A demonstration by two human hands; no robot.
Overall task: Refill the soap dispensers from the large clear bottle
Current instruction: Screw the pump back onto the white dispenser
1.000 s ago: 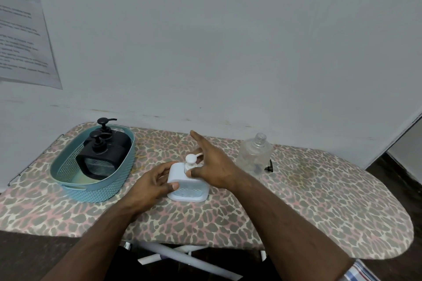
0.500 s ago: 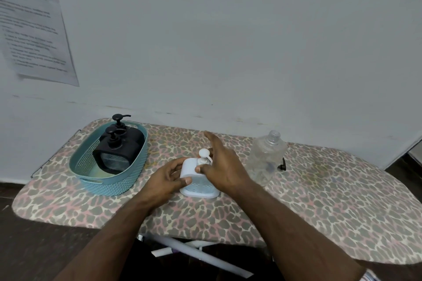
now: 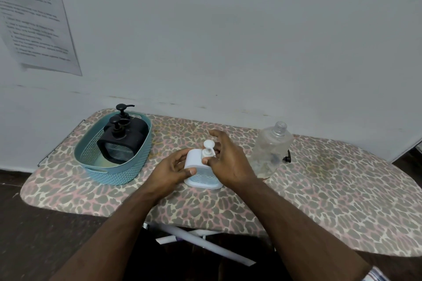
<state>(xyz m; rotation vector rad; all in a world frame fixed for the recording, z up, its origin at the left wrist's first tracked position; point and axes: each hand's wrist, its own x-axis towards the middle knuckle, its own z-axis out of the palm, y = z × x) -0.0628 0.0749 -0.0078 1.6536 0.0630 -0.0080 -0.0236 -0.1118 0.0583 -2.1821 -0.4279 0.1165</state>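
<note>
A white soap dispenser (image 3: 198,172) stands on the leopard-print ironing board (image 3: 319,198). My left hand (image 3: 173,167) grips its left side. My right hand (image 3: 228,157) pinches the collar of its white pump (image 3: 207,147) between thumb and fingers, index finger raised. The large clear bottle (image 3: 271,150), uncapped, stands just right of my right hand. Its black cap (image 3: 287,158) lies behind it. Two black pump dispensers (image 3: 123,141) stand in a teal basket (image 3: 118,173) at the left.
The board butts against a white wall with a printed sheet (image 3: 34,20) taped at upper left. The board's right half is bare patterned cover. White legs (image 3: 205,244) show beneath its front edge.
The view has shifted so everything sits further right and lower. My right hand has closed in on the pump collar; my left hand keeps its grip on the dispenser body.
</note>
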